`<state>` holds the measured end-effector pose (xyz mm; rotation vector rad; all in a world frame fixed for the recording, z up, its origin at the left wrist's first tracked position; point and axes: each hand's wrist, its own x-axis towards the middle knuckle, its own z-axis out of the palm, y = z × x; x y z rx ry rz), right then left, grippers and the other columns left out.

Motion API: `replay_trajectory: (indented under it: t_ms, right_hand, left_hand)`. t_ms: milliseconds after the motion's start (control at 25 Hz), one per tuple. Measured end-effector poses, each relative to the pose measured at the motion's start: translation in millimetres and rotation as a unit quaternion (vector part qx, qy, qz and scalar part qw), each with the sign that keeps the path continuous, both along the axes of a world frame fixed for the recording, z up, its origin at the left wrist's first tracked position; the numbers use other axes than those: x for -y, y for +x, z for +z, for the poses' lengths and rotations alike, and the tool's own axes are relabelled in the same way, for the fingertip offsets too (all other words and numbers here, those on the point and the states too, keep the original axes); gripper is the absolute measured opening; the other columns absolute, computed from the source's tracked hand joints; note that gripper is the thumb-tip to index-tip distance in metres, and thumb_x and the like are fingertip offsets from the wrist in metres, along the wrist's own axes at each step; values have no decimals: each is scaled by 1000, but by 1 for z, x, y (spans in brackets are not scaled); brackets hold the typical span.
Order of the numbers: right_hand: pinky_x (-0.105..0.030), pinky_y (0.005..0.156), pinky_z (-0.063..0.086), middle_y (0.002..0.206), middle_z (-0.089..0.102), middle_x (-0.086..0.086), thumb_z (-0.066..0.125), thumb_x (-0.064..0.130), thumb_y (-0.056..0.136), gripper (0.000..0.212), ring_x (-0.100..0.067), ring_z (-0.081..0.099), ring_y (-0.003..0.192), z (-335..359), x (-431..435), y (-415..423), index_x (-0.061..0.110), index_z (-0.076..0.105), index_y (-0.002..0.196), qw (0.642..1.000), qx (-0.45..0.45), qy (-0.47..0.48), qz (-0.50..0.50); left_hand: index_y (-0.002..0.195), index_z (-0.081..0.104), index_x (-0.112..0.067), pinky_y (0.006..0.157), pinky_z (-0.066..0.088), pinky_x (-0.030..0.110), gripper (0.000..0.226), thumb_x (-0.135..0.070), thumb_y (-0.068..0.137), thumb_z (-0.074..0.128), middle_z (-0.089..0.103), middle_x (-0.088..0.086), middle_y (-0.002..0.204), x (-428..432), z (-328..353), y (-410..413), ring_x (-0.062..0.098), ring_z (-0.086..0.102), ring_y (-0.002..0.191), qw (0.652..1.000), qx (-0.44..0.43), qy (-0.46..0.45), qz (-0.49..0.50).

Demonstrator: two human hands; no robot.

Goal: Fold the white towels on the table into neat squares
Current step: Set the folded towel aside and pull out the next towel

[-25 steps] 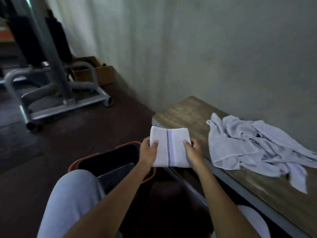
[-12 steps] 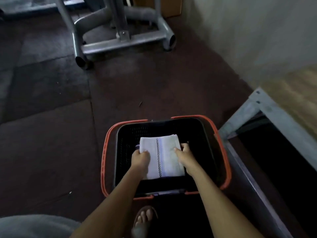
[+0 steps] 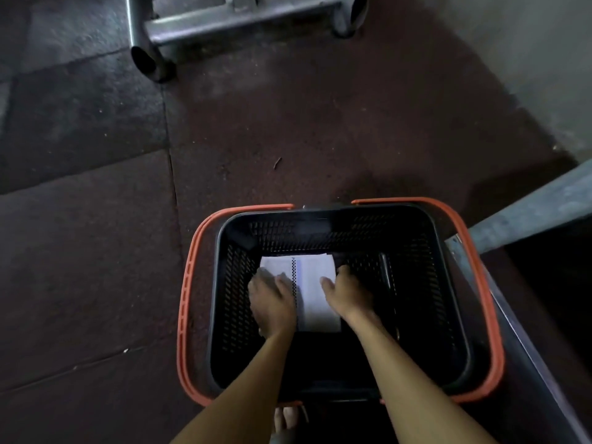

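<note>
We lowered the folded white striped towel [image 3: 315, 293] from beside the bench [image 3: 525, 209] down to the bottom of the orange-handled black mesh basket [image 3: 455, 283].

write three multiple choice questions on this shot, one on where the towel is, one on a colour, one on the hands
1. Where is the folded towel? A on the table B inside the basket C on the floor
2. What colour are the basket handles? A orange B blue C green
3. The left hand and right hand are: A gripping the handles B both touching the towel C hanging free
Key: 1 B, mesh walls surround it; 2 A, orange loops ring the black rim; 3 B, one hand lies on each side of it.
</note>
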<state>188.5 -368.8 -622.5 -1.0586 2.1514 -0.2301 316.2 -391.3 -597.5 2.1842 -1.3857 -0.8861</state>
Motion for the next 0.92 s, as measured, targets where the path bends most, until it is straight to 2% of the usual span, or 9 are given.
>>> replay_trajectory:
  t_ms: [40,120,160,240,320,480,600,720,920]
  right_hand:
    - [-39,84,47,121,57,-16,58,41,85,52,-35,53,113,0,-4,1,5,50,122,988,-116,-48,86]
    - [-42,93,46,138,50,-10,63,52,77,75,-29,43,127,-1,-8,6,9,46,136,940,-220,-93,243]
    - [-45,106,36,154,29,-6,55,58,81,84,-25,27,141,-1,-8,7,9,30,146,921,-223,-50,316]
    - [-48,117,5,158,-15,0,34,59,92,85,-17,-12,147,-1,-6,6,12,-6,150,916,-184,64,351]
    - [-47,118,-3,157,-23,-3,29,55,95,81,-17,-20,145,15,-6,4,12,-13,149,930,-145,92,324]
    - [-43,116,19,159,11,-11,38,43,96,67,-26,12,146,101,-34,-16,13,12,150,964,-133,9,231]
    - [-39,101,39,138,47,-5,41,41,95,45,-26,45,127,182,-77,-46,19,42,134,977,-154,-48,143]
    - [-34,90,45,123,60,1,44,40,93,33,-24,57,113,264,-134,-71,24,53,120,976,-182,-104,50]
    - [-32,79,50,103,67,1,46,42,90,26,-24,63,98,373,-249,-105,24,62,100,954,-239,-161,-79]
  left_hand:
    - [139,36,-2,104,33,44,50,-24,94,43,40,21,141,-4,-3,4,36,37,133,995,41,-24,-93]
    - [148,17,-4,114,19,46,61,-33,96,29,14,17,156,-9,-11,13,30,11,145,950,150,33,-271]
    - [149,5,-6,116,9,45,63,-35,97,24,-2,14,158,-10,-18,17,28,-3,146,919,187,90,-335]
    - [148,-10,-8,117,-3,46,66,-38,99,22,-20,12,156,-5,-19,18,27,-19,144,878,200,183,-395]
    - [148,-12,-9,116,-7,48,67,-40,99,21,-22,12,155,-2,-6,12,27,-21,143,870,195,199,-406]
    - [148,16,-8,115,7,49,58,-34,97,27,11,15,157,-9,61,-9,29,6,145,847,246,99,-460]
    - [120,52,-13,100,33,43,37,-33,95,32,52,9,129,-21,142,-24,28,46,122,827,252,-19,-502]
    - [108,56,-14,92,40,41,34,-35,95,33,59,7,116,-44,226,-44,28,55,109,800,242,-116,-536]
    - [115,55,-14,93,40,40,35,-35,95,35,59,6,119,-133,342,-108,27,56,109,714,181,-243,-632]
